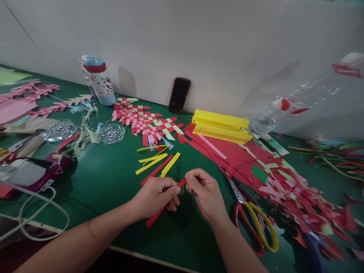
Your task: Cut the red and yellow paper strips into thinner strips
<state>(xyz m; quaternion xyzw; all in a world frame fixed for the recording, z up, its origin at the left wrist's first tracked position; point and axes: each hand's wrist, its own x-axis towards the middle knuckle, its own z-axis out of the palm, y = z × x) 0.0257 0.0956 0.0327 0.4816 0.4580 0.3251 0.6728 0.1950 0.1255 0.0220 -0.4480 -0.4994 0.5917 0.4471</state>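
Between the fingertips of my left hand [159,193] and my right hand [204,191] I hold a red paper strip [156,219]; its long tail slants down to the left beneath my left hand. Both hands are closed in a pinch, thumbs against forefingers, close together above the table. A thin yellow bit shows by the fingertips, too small to make out. Just beyond my left hand lie another red strip [157,169] and several yellow paper strips [151,163]. Scissors [250,220] with one red and one yellow handle lie right of my right hand.
Woven paper fish-like pieces [146,121] lie behind the strips. At the back stand a bottle [101,81], a phone [179,94] and folded yellow paper [220,125]. Paper scraps [301,197] and a tilted plastic bottle [295,102] are right; bead dishes [112,134] and a cable [54,197] left.
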